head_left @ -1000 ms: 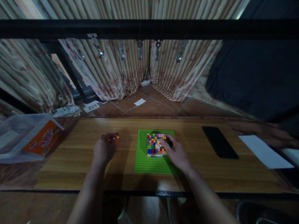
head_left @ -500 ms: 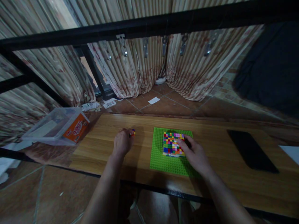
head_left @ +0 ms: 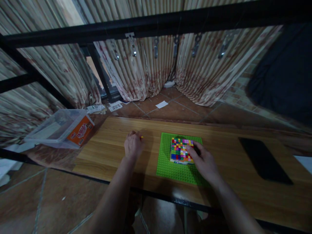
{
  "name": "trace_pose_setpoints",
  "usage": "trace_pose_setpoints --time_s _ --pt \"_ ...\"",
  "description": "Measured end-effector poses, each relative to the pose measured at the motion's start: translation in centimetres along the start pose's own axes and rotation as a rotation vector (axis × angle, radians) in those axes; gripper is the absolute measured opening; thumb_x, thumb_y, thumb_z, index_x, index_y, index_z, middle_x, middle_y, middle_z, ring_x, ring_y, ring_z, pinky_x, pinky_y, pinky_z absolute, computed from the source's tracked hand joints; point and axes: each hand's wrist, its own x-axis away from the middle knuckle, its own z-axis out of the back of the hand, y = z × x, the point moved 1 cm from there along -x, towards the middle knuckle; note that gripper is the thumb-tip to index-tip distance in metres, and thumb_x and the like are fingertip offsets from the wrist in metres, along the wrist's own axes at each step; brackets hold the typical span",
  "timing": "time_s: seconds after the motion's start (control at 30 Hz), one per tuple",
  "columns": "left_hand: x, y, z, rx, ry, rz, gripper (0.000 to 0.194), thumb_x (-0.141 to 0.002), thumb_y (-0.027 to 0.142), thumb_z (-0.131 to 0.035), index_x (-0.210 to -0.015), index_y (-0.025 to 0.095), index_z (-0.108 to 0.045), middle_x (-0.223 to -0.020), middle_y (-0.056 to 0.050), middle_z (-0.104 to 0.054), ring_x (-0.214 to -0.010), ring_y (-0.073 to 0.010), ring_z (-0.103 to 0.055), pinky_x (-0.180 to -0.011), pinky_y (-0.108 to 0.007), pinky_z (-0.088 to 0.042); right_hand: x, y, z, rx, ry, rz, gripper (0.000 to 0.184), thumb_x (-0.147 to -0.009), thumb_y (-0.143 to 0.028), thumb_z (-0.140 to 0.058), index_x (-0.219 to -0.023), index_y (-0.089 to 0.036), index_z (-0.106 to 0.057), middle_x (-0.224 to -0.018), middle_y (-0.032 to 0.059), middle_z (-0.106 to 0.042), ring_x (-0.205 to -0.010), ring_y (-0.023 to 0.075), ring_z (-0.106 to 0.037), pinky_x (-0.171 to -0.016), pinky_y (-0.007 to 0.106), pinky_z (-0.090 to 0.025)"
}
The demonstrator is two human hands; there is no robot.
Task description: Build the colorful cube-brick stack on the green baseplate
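A square block of small multicoloured toy bricks (head_left: 179,150) lies on a green studded baseplate (head_left: 164,167). My right hand (head_left: 203,161) grips the block's right side, its thumb on the top and its other fingers partly hidden behind the far edge. Left of the plate, my left hand (head_left: 133,144) hangs over the wooden table with its fingers curled in. A tiny yellow toy brick (head_left: 141,137) shows at its fingertips; the rest of what it may hold is hidden by the hand.
A black flat slab (head_left: 264,161) lies on the wooden table (head_left: 102,149) to the right. On the left, below the table's end, stands a clear plastic bin (head_left: 56,141) with an orange label. A black metal bar (head_left: 156,28) with hanging hooks crosses beyond the table.
My left hand has shifted a little to the right, toward the baseplate, and the bricks at its fingertips show less. My right hand stays on the block. The view has shifted slightly.
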Motion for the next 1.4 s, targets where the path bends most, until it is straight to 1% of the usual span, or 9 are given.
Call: trace_pose_setpoints --time_s 0.23,0.37,0.47,0.6,0.77,0.87,0.97,1.2,1.4 --pt "-0.1 0.1 -0.6 0.036 0.028 -0.066 0.021 -0.082 0.015 -0.048 -0.089 0.019 -0.068 -0.095 -0.01 -0.066 -0.093 -0.0228 -0.061 -0.081 -0.031 -0.047 0.0 -0.1 0.0 0.005 -0.012 -0.043 0.06 -0.081 -0.062 -0.05 -0.12 -0.018 -0.06 -0.104 0.0106 -0.072 -0.092 0.026 -0.067 -0.083 0.038 -0.05" --pt "0.4 1.4 -0.4 0.103 0.057 -0.152 0.018 -0.083 0.014 -0.048 -0.091 0.017 -0.064 -0.098 -0.011 -0.065 -0.096 -0.0236 -0.061 -0.085 -0.033 -0.046 -0.1 -0.3 0.0 0.003 -0.018 -0.019 0.056 -0.083 -0.062 -0.048 -0.116 -0.018 -0.062 -0.101 0.0092 -0.072 -0.089 0.0249 -0.067 -0.08 0.037 -0.05" --pt "1.4 3.0 -0.1 0.267 0.029 -0.22 0.016 -0.087 0.017 -0.046 -0.095 0.017 -0.06 -0.094 -0.008 -0.067 -0.091 -0.0206 -0.063 -0.081 -0.031 -0.047 -0.1 -0.4 0.0 0.007 -0.021 -0.012 0.055 -0.083 -0.061 -0.049 -0.115 -0.019 -0.062 -0.1 0.0089 -0.072 -0.089 0.025 -0.067 -0.08 0.037 -0.05" --pt "3.1 4.8 0.5 0.571 -0.079 -0.318 0.016 -0.09 0.02 -0.045 -0.098 0.019 -0.058 -0.084 -0.003 -0.067 -0.076 -0.0155 -0.064 -0.071 -0.026 -0.049 -0.1 -0.4 0.0 -0.015 -0.012 -0.017 0.054 -0.083 -0.06 -0.05 -0.116 -0.02 -0.062 -0.1 0.0087 -0.072 -0.09 0.025 -0.067 -0.08 0.037 -0.05" --pt "4.9 5.9 1.4 0.746 -0.052 -0.48 0.018 -0.092 0.022 -0.046 -0.095 0.021 -0.063 -0.093 -0.005 -0.067 -0.087 -0.0152 -0.064 -0.079 -0.027 -0.05 -0.1 -0.2 -0.1 -0.024 -0.012 -0.012 0.053 -0.083 -0.059 -0.05 -0.118 -0.02 -0.061 -0.1 0.0084 -0.072 -0.089 0.0247 -0.067 -0.08 0.038 -0.051" --pt "5.6 6.6 1.4 0.752 -0.026 -0.597 0.018 -0.092 0.021 -0.048 -0.096 0.021 -0.066 -0.096 -0.006 -0.068 -0.093 -0.0165 -0.063 -0.085 -0.029 -0.05 -0.1 -0.3 -0.1 -0.005 -0.004 -0.02 0.055 -0.084 -0.059 -0.049 -0.12 -0.019 -0.06 -0.105 0.0097 -0.071 -0.093 0.0251 -0.066 -0.083 0.039 -0.05" --pt "5.7 7.4 0.9 0.679 -0.015 -0.668 0.018 -0.09 0.02 -0.05 -0.099 0.021 -0.065 -0.096 -0.005 -0.069 -0.092 -0.0177 -0.063 -0.085 -0.033 -0.05 -0.1 -0.4 -0.2 0.004 0.003 -0.021 0.056 -0.084 -0.06 -0.049 -0.12 -0.018 -0.059 -0.106 0.0104 -0.07 -0.095 0.0252 -0.066 -0.085 0.039 -0.049" --pt "5.3 8.0 0.4 0.593 0.014 -0.682 0.019 -0.088 0.017 -0.053 -0.104 0.022 -0.063 -0.092 -0.004 -0.069 -0.088 -0.0185 -0.062 -0.082 -0.035 -0.049 -0.2 -0.1 -0.3 0.003 -0.013 0.002 0.056 -0.084 -0.06 -0.047 -0.119 -0.018 -0.059 -0.105 0.0096 -0.07 -0.096 0.0252 -0.065 -0.086 0.039 -0.048" --pt "5.3 8.3 0.5 0.557 0.036 -0.694 0.03 -0.087 0.02 -0.057 -0.117 0.023 -0.059 -0.091 -0.004 -0.07 -0.088 -0.0197 -0.061 -0.083 -0.036 -0.048 -0.2 0.0 -0.2 -0.017 -0.016 0.017 0.054 -0.084 -0.06 -0.048 -0.118 -0.02 -0.06 -0.108 0.0092 -0.069 -0.098 0.0248 -0.064 -0.087 0.039 -0.047"
